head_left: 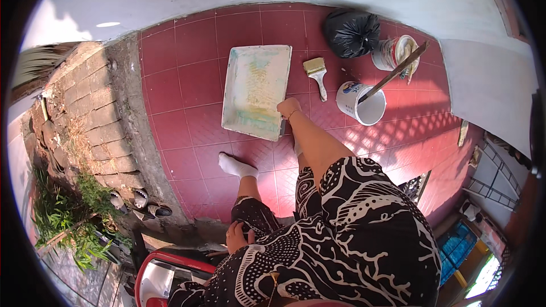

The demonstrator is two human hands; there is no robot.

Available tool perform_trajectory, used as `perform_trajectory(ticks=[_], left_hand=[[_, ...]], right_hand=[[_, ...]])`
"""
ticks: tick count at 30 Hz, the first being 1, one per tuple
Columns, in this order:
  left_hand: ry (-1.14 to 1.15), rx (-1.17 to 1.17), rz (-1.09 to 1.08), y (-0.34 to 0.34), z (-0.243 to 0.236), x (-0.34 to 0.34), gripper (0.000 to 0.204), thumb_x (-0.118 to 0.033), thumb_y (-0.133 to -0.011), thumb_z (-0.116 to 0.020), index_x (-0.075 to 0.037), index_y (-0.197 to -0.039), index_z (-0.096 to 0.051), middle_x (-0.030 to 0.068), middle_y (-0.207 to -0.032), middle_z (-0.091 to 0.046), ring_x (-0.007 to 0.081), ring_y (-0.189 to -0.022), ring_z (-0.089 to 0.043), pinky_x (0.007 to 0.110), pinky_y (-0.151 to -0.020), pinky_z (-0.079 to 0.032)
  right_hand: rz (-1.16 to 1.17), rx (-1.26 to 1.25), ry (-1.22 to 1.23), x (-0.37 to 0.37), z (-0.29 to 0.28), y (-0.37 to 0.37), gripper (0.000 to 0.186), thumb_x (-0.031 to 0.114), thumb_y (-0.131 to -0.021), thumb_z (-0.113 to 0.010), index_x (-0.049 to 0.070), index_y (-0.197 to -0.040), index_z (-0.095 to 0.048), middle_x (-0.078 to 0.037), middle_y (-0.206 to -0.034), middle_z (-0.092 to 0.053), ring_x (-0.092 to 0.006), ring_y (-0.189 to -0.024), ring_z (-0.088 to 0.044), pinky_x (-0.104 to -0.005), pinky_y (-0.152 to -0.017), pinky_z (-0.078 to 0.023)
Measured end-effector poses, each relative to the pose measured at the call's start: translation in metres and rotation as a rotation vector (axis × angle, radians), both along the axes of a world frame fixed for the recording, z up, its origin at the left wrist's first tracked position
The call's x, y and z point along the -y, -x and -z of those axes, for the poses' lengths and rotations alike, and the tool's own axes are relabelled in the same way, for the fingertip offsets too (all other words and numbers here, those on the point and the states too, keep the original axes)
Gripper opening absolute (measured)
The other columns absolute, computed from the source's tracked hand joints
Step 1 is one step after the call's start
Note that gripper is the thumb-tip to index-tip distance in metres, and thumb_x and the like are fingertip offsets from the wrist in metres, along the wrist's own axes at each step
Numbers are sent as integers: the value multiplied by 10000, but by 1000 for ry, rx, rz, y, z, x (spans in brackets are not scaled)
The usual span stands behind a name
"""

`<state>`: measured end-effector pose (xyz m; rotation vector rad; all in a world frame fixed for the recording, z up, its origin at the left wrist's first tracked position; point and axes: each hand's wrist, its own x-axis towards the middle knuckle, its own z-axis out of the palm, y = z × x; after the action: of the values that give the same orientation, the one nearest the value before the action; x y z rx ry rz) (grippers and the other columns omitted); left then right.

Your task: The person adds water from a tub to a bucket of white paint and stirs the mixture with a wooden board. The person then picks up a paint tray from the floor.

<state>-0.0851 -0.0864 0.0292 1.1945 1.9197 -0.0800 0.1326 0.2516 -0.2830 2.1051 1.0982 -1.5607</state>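
Observation:
A white rectangular paint tray (pixel 250 74), stained with pale green and yellow paint, lies on the red floor tiles ahead of me. My right hand (pixel 289 107) reaches down to its right rim, fingers closed there; the fingertips are partly hidden. My left hand (pixel 236 237) lies on my left leg, its visible fingers apart and holding nothing. To the right of the tray lies a wide paintbrush (pixel 316 77) with pale bristles and a white handle. Beyond it a white bucket (pixel 348 98) is tilted, with a wooden stick (pixel 396 71) leaning across its mouth.
A knotted black plastic bag (pixel 351 33) sits by the far wall, next to a second, paint-smeared bucket (pixel 385 54). At the left a rough concrete border meets paving bricks (pixel 102 119) and green plants (pixel 68 216). Sandals (pixel 140 198) and a red-and-white object (pixel 153 276) are lower left.

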Motion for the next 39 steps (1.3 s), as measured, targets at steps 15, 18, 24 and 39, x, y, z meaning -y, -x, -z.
perform_trajectory(ticks=[15, 18, 24, 39], left_hand=[[138, -68, 78, -23, -15, -47, 426, -276, -799, -601, -24, -1129, -508, 235, -1255, -417, 431, -1107, -441, 484, -896, -396], [191, -79, 193, -13, -2, -38, 431, -273, -810, -591, -18, -1144, -494, 248, -1255, -410, 434, -1114, -438, 480, -906, -396], [174, -69, 186, 7, 9, -28, 435, -286, -814, -587, -20, -1144, -491, 254, -1267, -395, 436, -1131, -430, 478, -940, -372], [139, -79, 162, -4, 5, -32, 480, -308, -783, -609, -28, -1154, -490, 247, -1285, -371, 433, -1135, -431, 479, -925, -390]], right_hand=[[1292, -630, 84, 72, -66, -141, 730, 451, -806, -602, 23, -1342, -351, -198, -1088, -543, -321, -884, -599, -429, -770, -494], [1662, -607, 8, 106, -94, -230, 793, 452, -828, -591, 15, -1367, -207, -229, -1172, -473, -347, -1014, -535, -454, -844, -476], [1625, -438, -224, 123, -65, -325, 546, 233, -869, -586, -52, -1263, -337, -241, -1198, -434, -360, -1053, -512, -464, -838, -494], [1637, -308, -348, 115, -45, -314, 217, -79, -780, -475, -83, -997, -487, -198, -975, -562, -331, -896, -596, -473, -816, -540]])
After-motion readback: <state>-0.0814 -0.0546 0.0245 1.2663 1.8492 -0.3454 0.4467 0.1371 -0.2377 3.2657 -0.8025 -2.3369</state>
